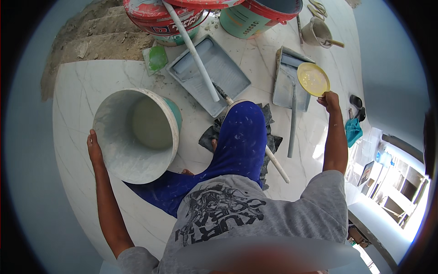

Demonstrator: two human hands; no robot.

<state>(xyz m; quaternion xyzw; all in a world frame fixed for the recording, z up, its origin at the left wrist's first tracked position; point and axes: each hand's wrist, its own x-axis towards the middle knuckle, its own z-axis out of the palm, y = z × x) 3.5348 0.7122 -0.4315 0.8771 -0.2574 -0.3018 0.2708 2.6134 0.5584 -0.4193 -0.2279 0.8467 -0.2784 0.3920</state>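
A large whitish bucket [107, 114] stands on the left, its mouth facing me, with pale cloudy liquid [153, 122] at the bottom. Against the near left side of its rim rests my left hand [94, 148], fingers stretched out and flat. My right hand [331, 101] is raised on the right, its fingers closed on the near edge of a shallow yellow round dish [314, 79]. The dish's inside is smeared with something pale and shiny. Its underside is hidden.
Two paint trays [237, 81] [282, 93] lie ahead, with long-handled rollers. Red-rimmed paint buckets [157, 23] [242, 20] stand at the far side. A small pot [314, 31] sits far right. Dark crumpled sheeting [271, 141] lies under my bent knee. Rough steps [102, 41] rise far left.
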